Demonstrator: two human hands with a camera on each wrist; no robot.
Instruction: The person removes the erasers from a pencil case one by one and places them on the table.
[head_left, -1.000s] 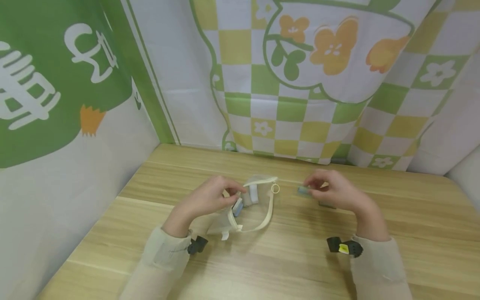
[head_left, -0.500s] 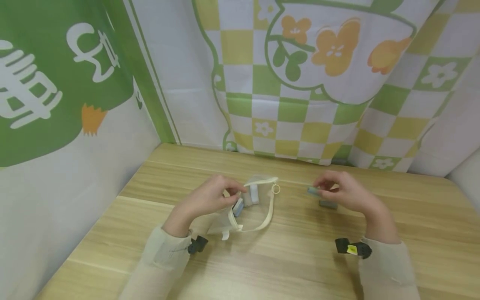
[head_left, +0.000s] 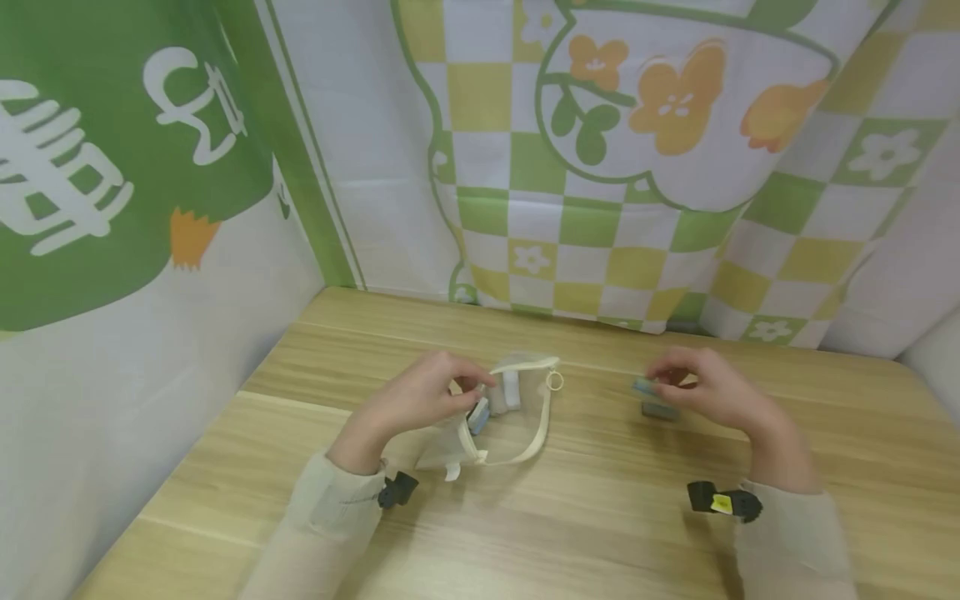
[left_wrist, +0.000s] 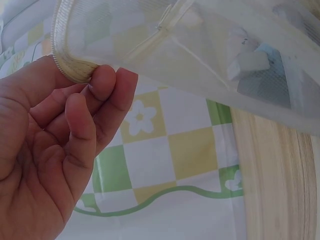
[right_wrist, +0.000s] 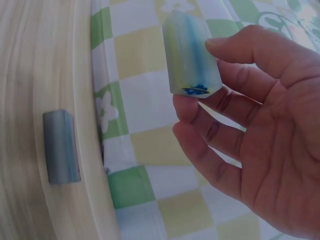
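Observation:
My left hand (head_left: 427, 387) pinches the zipped edge of a see-through mesh pouch (head_left: 542, 429) at its left side; the left wrist view shows thumb and fingertips on the zip of the pouch (left_wrist: 145, 60). The mouth of the pouch gapes, and a white block (head_left: 511, 390) and a blue-and-white block (head_left: 478, 418) lie inside. To the right, my right hand (head_left: 711, 387) pinches a pale eraser (right_wrist: 190, 55) with blue and yellow stripes between thumb and fingers, above the table. Just below this hand, a grey-blue eraser (head_left: 659, 411) lies on the wood.
The wooden table (head_left: 525, 533) meets a checked, flowered curtain (head_left: 570, 225) at the back and a green-and-white cloth (head_left: 225, 333) on the left. A ring pull (head_left: 554, 381) hangs at the pouch's far corner.
My right hand has moved rightward, away from the pouch, carrying the striped eraser. The grey-blue eraser, mostly covered before, now shows fully. My left hand keeps its grip on the pouch.

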